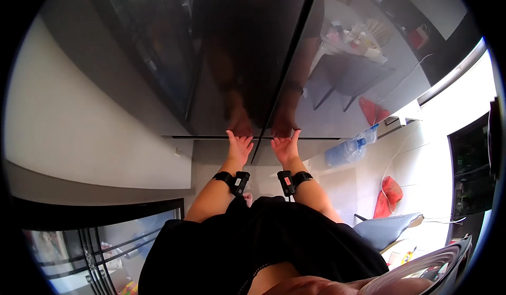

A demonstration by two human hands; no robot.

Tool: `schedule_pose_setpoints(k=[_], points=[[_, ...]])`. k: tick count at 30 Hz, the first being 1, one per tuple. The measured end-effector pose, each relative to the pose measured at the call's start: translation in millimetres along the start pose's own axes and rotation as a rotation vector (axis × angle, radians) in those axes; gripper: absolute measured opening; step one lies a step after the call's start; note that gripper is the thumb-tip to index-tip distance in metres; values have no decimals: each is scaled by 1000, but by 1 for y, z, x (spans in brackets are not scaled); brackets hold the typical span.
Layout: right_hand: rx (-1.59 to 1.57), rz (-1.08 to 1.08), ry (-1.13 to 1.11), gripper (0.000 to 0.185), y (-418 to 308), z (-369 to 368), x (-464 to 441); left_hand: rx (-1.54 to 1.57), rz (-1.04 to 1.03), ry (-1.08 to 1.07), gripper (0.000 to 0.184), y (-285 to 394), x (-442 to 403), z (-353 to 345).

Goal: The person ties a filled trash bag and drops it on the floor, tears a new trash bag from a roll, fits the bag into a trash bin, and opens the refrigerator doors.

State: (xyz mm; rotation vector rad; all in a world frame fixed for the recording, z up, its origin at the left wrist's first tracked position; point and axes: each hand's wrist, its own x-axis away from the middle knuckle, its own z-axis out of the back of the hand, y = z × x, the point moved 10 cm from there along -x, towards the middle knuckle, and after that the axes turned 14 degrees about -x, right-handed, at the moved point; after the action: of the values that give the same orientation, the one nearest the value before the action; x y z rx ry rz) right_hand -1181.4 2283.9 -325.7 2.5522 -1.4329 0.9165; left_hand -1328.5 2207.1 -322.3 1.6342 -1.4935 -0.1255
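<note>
In front of me stands a dark, glossy double-door cabinet that looks like a refrigerator, with a left door [247,47] and a right door [348,95]. A narrow dark gap runs between the two doors. My left hand [240,147] is palm up at the lower edge of the left door, its fingertips at the horizontal seam and its thumb stretched outward. My right hand [285,148] mirrors it under the right door. Both hands are open with nothing in them; whether the fingertips press on the edge I cannot tell. Each wrist wears a black strapped device.
Right of the doors, a large clear blue plastic bottle [348,151] stands on the floor. Farther right are a red bag [388,195], a white cable and a grey-blue chair [390,228]. A pale wall [79,110] stands at left, with a dark-framed glass panel [132,247] below.
</note>
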Motion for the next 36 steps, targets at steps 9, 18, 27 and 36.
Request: schedule_pose_setpoints(k=[9,18,27,36], points=[[126,-39,-11,66,-8,34,63,5,41,-114,106,0,9,-4],[226,-128,228,47,-105,242,193,-127,86,-197,99,-5,8,-6],[-154,389,360,39,-257,316,286,-180,119,-33,98,-12,-39,44],[-115,676,120,30,-358,251,265,-14,196,138,71,7,-29,64]])
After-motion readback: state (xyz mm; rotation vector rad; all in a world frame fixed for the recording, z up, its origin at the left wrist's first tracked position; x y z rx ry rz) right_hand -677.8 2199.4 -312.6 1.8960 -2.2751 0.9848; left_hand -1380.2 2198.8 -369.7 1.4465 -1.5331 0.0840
